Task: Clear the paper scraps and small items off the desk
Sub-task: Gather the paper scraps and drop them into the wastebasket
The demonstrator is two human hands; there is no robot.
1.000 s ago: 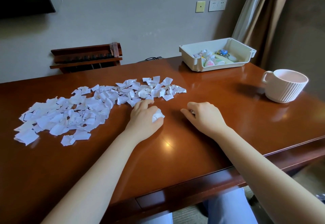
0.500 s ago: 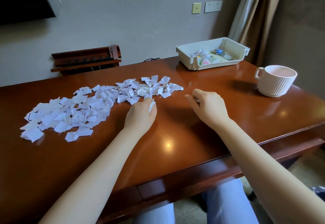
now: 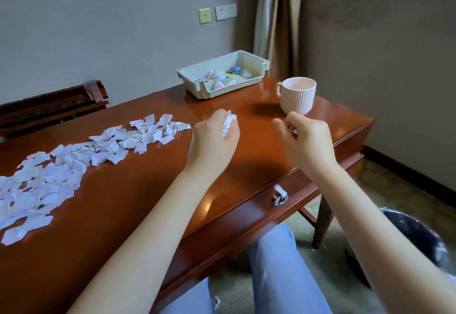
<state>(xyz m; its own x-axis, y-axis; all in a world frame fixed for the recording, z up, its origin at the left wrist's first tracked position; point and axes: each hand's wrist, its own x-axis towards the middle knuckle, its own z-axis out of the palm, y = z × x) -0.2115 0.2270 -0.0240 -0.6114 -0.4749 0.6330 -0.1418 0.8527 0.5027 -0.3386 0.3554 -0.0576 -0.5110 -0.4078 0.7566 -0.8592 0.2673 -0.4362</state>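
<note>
Head view: a person sits at a brown bench (image 3: 148, 202), both forearms stretched over it, with a ribbed pale cup (image 3: 299, 99) standing near its far right corner.
Left hand: the left hand (image 3: 214, 138) is to the left of the cup and nearer the person, fingers curled tight round a wad (image 3: 228, 123) of white paper that pokes out by the thumb.
Right hand: the right hand (image 3: 308, 138) is just in front of the cup, fingers curled over a white bit (image 3: 293, 129) that looks like one more scrap. How much it holds is hidden.
Paper scraps: the paper scraps (image 3: 74, 165) lie flat in a long loose band well to the left of the cup, apart from both hands.
Small items: the small items (image 3: 222, 79) are in an open cream tray (image 3: 256, 80) just behind and left of the cup.
Bin: a dark bin (image 3: 419, 237) stands on the floor, below and to the right of the cup, past the bench edge.
Step in hand: seemingly carrying off a gathered handful, both hands loaded and clear of the pile.
Progress: early, judging by how much paper lies on the bench.
Next move: likely a swing of both hands to the right, past the cup and over the bin, then letting go. It calls for a closed grip on the way, since light scraps drop easily, and enough room not to knock the cup.
</note>
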